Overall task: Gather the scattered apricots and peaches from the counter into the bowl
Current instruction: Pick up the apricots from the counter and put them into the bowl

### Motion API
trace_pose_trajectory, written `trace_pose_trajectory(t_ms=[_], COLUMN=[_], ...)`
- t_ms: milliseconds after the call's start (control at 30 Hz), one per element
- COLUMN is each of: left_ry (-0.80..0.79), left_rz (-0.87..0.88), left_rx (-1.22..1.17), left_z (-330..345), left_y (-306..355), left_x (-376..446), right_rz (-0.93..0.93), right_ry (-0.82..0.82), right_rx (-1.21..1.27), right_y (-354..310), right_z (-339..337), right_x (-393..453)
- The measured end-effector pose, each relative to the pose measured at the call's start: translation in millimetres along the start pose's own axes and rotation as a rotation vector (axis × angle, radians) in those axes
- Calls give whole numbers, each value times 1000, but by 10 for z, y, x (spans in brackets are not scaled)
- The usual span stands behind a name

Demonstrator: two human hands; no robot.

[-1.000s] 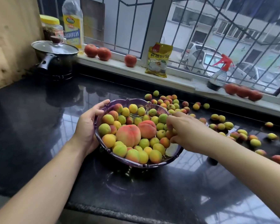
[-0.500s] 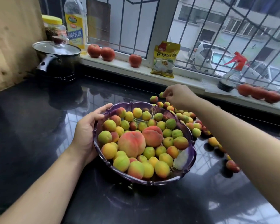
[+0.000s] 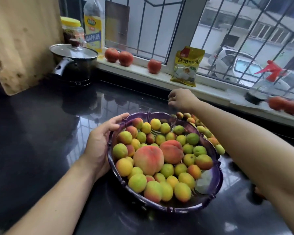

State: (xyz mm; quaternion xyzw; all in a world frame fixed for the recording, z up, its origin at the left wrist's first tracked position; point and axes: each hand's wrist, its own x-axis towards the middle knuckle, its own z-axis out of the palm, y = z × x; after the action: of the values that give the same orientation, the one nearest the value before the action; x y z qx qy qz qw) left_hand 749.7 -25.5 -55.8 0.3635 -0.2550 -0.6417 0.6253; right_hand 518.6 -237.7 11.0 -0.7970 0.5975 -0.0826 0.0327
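Dark counter (image 3: 32, 133), right hand's (image 3: 182, 100) fingertips hidden

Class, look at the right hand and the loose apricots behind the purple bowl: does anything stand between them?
Nothing visible does. The right hand hovers beyond the purple scalloped bowl, with the small loose apricots just beside its wrist on the black counter.

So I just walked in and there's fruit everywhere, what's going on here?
A person is gathering fruit into a purple bowl on the dark counter. The left hand grips the bowl's rim, while the right hand reaches beyond the bowl, fingers curled; whether it holds anything is unclear. The bowl already holds two peaches and many apricots. More loose apricots lie on the counter behind the right forearm.
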Motion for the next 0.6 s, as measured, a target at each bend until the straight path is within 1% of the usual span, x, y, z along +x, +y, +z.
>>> trace_pose_trajectory(t_ms=[33,67,100,133,233,300,333,367,500,567,600], left_ry=[4,4,5,9,13,18,27,34,31,29,28], left_rz=[0,1,5,12,24,27,32,34,26,25,27], left_rx=[1,5,12,19,32,43,50,54,39,37,36], left_z=[1,7,13,18,41,55,54,56,53,54,54], left_y=[-1,-2,-5,-6,-3,-5,1,4,6,9,10], left_x=[-2,-5,-11,-19,-43,-65,-69,-81,-105,-115,-122], right_rz=[9,24,25,8,-57,-71,-72,-61,-35,-88,-117], right_ry=[28,4,-59,-135,-323,-389,-404,-402,-338,-298,-293], right_rx=[174,382,587,739,966,1014,970,860,185,-149,-268], right_y=[-38,-91,-148,-184,-204,-197,-215,-239,-424,-508,-540], right_z=[-123,-252,-391,-514,-744,-830,-869,-908,-973,-883,-821], right_x=[-147,-339,-573,-822,-1531,-1911,-2051,-2170,-2443,-2484,-2493])
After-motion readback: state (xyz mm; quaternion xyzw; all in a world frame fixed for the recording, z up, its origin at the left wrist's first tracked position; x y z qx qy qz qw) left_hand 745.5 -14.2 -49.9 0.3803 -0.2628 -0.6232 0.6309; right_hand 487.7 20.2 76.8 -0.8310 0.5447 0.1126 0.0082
